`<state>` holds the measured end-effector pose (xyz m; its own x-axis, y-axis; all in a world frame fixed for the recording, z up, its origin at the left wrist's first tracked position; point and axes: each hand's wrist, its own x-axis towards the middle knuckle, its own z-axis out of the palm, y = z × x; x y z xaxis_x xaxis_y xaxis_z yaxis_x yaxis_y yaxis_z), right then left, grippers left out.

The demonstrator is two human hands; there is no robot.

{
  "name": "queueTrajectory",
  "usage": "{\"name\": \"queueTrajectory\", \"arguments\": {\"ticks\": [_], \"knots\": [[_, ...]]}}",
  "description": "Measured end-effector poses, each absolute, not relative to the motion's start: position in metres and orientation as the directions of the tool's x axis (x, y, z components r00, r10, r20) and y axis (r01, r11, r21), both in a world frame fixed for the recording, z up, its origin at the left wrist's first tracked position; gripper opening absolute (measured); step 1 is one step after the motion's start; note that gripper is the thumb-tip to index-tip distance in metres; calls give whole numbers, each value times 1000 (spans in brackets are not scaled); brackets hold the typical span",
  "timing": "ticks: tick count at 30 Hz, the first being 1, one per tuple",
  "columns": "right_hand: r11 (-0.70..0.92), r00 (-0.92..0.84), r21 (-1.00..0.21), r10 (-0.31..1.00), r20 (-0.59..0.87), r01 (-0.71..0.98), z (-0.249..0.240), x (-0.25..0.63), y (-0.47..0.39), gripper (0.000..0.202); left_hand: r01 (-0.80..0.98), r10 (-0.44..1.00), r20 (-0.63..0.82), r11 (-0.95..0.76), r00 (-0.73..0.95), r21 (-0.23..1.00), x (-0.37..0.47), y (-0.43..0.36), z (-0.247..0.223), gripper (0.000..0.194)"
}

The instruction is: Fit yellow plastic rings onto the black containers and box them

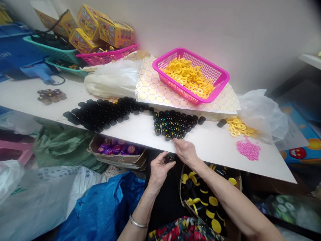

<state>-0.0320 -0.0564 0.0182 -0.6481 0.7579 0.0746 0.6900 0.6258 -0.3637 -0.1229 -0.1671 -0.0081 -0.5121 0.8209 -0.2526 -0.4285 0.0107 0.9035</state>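
My left hand (159, 167) holds a small black cylinder (170, 158) between thumb and fingers, just off the front edge of the white table (135, 131). Coloured bits show in the cylinder's top. My right hand (185, 150) reaches over the table edge, its fingertips by the front of a group of black cylinders (175, 124) with coloured bits inside; whether it pinches anything cannot be made out. A larger cluster of plain black cylinders (100, 113) stands to the left. Yellow rings (239, 126) and small pink pieces (247, 148) lie in piles at the right.
Behind, a pink basket (220, 85) of yellow rings rests on sticker sheets (150, 93). Below the table are a box of purple items (120, 160) and a box of black and yellow pieces (182, 187). Plastic bags (265, 113) lie around.
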Motion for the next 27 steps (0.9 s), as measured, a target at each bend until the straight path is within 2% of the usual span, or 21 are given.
{"name": "queueTrajectory", "arguments": {"ticks": [2,4,10,17,21,24,27], "knots": [[624,-645,-253,764,-2,739,24,-41,-55,35,-423,815,-250,6,-523,906,-124,-167,-10,41],[627,-644,-194,764,-38,755,27,-48,-55,35,-417,813,-247,6,-527,909,-126,-168,-13,41],[628,-645,-166,761,-74,760,32,-62,-55,29,-411,808,-272,40,-523,911,-130,-167,-17,44],[555,-582,-240,811,-54,796,33,-71,-57,28,-412,795,-289,53,-534,909,-134,-164,-14,48],[494,-542,-374,840,-29,785,35,-56,-58,19,-416,777,-320,82,-542,906,-134,-161,-14,53],[621,-682,-507,726,85,598,43,-31,-62,19,-381,764,-318,102,-561,919,-132,-157,-10,55],[719,-778,-570,594,205,398,54,-6,-67,17,-288,785,-280,135,-552,948,-126,-148,-3,57]]}}
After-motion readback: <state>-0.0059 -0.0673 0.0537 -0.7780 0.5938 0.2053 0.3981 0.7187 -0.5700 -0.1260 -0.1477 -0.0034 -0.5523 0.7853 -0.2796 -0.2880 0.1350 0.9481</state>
